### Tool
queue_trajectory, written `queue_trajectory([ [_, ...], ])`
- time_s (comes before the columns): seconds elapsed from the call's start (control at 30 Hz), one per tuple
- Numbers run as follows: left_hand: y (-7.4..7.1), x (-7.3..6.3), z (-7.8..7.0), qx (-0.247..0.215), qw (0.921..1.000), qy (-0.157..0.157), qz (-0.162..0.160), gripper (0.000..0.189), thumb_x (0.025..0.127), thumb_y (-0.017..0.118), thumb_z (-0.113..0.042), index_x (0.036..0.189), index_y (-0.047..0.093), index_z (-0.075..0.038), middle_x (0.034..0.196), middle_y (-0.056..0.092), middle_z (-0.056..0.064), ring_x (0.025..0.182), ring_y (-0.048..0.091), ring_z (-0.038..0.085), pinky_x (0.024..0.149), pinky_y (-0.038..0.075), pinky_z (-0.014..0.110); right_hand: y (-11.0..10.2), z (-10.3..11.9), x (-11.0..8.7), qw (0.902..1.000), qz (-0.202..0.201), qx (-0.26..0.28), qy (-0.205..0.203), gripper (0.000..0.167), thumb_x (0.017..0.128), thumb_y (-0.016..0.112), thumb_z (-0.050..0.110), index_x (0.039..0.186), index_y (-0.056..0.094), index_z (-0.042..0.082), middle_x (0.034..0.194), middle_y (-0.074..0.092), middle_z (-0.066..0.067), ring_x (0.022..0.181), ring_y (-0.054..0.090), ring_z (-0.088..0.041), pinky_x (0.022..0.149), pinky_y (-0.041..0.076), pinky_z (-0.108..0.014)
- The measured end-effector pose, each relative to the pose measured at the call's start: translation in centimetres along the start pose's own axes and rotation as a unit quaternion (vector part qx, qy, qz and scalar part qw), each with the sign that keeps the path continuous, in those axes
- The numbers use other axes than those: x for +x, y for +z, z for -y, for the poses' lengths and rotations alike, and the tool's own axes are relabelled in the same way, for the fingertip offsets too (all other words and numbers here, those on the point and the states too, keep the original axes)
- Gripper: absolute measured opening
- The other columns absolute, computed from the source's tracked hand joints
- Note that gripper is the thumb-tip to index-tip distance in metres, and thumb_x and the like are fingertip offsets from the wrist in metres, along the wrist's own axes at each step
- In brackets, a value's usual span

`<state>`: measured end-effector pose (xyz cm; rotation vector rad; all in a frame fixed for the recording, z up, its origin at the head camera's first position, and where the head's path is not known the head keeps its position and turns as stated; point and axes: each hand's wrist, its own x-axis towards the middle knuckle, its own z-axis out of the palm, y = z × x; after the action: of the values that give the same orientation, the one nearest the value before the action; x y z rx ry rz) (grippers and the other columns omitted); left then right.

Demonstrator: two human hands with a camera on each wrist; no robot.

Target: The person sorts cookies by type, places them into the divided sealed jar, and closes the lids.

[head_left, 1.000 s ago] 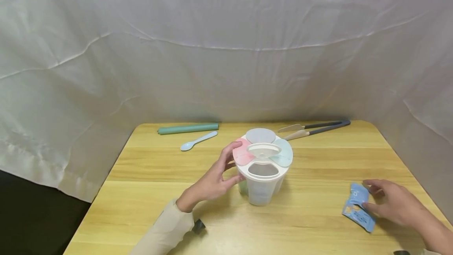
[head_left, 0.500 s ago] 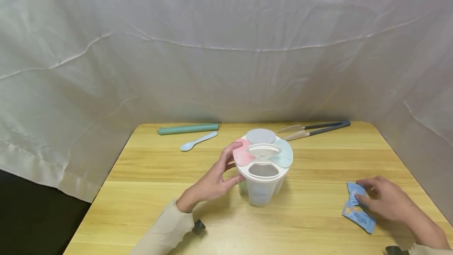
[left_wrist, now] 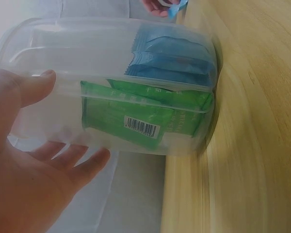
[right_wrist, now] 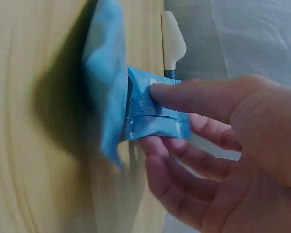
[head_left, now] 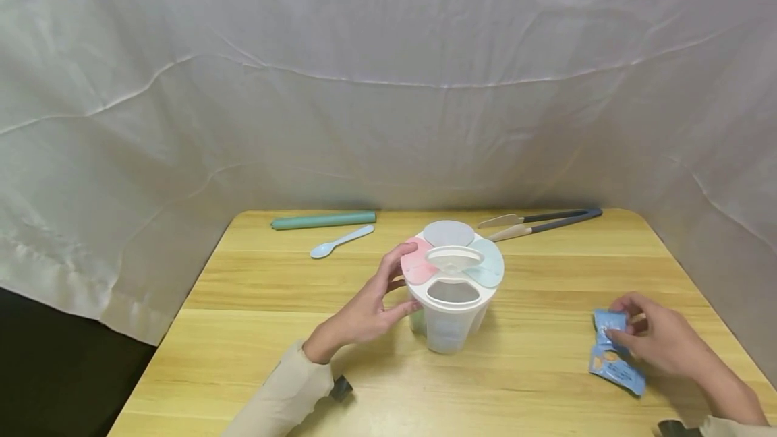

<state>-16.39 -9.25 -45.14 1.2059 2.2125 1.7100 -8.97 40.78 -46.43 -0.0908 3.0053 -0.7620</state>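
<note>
A clear snack container [head_left: 446, 330] with a petal lid stands upright near the table's middle. Its lid has pink, grey and pale blue flaps, and the front flap [head_left: 452, 258] is raised over an opening. My left hand [head_left: 364, 312] holds the container's left side, thumb in front and fingers behind. Through its wall, in the left wrist view, green packets [left_wrist: 131, 116] and blue packets [left_wrist: 172, 56] show. At the right, my right hand [head_left: 662, 336] pinches a small blue packet [right_wrist: 153, 116] between thumb and fingers. A second blue packet [head_left: 618, 371] lies just in front of it.
Along the back edge of the wooden table [head_left: 516, 390] lie a green rolled strip [head_left: 324, 220], a pale blue spoon [head_left: 341, 241] and tongs [head_left: 555, 220] with dark handles. A pale cloth [head_left: 388, 86] hangs behind and at the sides.
My right hand has moved left and slightly away from me, now pinching the farther blue packet, which has shifted a little left. The left hand and container have stayed put.
</note>
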Motion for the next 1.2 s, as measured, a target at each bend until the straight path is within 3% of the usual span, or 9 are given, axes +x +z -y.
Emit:
queue_trajectory([
  [0.2,0.0,0.0,-0.1,-0.005,1.0000,-0.006,0.000,0.091,0.099,0.073,0.005,0.169,0.020,-0.018,0.179,0.025,0.008,0.154,0.049,0.037,0.127,0.049,0.055,0.3,1.0,0.1,0.9952,-0.084,0.009,-0.051,0.032,0.089,0.088,0.001,0.115,0.071,0.007,0.097,0.074,-0.006,0.081,0.063,0.009,0.063,0.057,-0.016],
  [0.27,0.1,0.0,-0.1,-0.007,0.9999,-0.008,0.000,0.091,0.099,0.073,0.006,0.169,0.020,-0.018,0.180,0.025,0.008,0.154,0.049,0.037,0.127,0.049,0.055,0.3,1.5,0.1,0.9918,-0.108,0.018,-0.067,0.033,0.088,0.087,-0.003,0.115,0.071,0.009,0.097,0.076,-0.006,0.080,0.058,0.014,0.063,0.055,-0.013],
  [0.53,0.0,-0.1,-0.1,-0.006,0.9999,-0.010,0.000,0.091,0.099,0.073,0.006,0.169,0.019,-0.017,0.179,0.026,0.008,0.154,0.049,0.036,0.127,0.049,0.054,-0.6,4.3,1.0,0.9758,-0.180,0.055,-0.112,0.039,0.086,0.086,-0.008,0.116,0.074,0.014,0.089,0.076,0.006,0.081,0.058,0.010,0.066,0.052,-0.005],
  [0.7,0.0,0.0,-0.1,-0.005,1.0000,-0.008,0.000,0.091,0.099,0.073,0.006,0.169,0.019,-0.017,0.179,0.025,0.008,0.154,0.049,0.036,0.127,0.049,0.053,-1.3,6.7,1.2,0.9688,-0.201,0.061,-0.131,0.040,0.085,0.088,-0.007,0.115,0.076,0.016,0.089,0.075,0.015,0.081,0.060,0.012,0.066,0.051,-0.004],
  [1.0,0.1,0.0,0.0,-0.004,1.0000,-0.008,0.001,0.092,0.099,0.073,0.006,0.170,0.019,-0.019,0.179,0.026,0.008,0.154,0.050,0.035,0.127,0.049,0.054,-1.8,10.3,1.1,0.9621,-0.210,0.058,-0.165,0.037,0.088,0.089,0.000,0.116,0.077,0.020,0.091,0.081,0.000,0.083,0.063,0.015,0.068,0.050,-0.004],
  [1.2,0.1,0.0,-0.1,-0.003,1.0000,-0.006,0.002,0.093,0.100,0.073,0.005,0.170,0.018,-0.020,0.179,0.026,0.008,0.154,0.049,0.035,0.128,0.049,0.053,-2.4,12.9,0.7,0.9551,-0.226,0.044,-0.186,0.043,0.082,0.091,-0.004,0.113,0.078,0.023,0.088,0.082,0.003,0.076,0.061,0.010,0.065,0.047,-0.008],
])
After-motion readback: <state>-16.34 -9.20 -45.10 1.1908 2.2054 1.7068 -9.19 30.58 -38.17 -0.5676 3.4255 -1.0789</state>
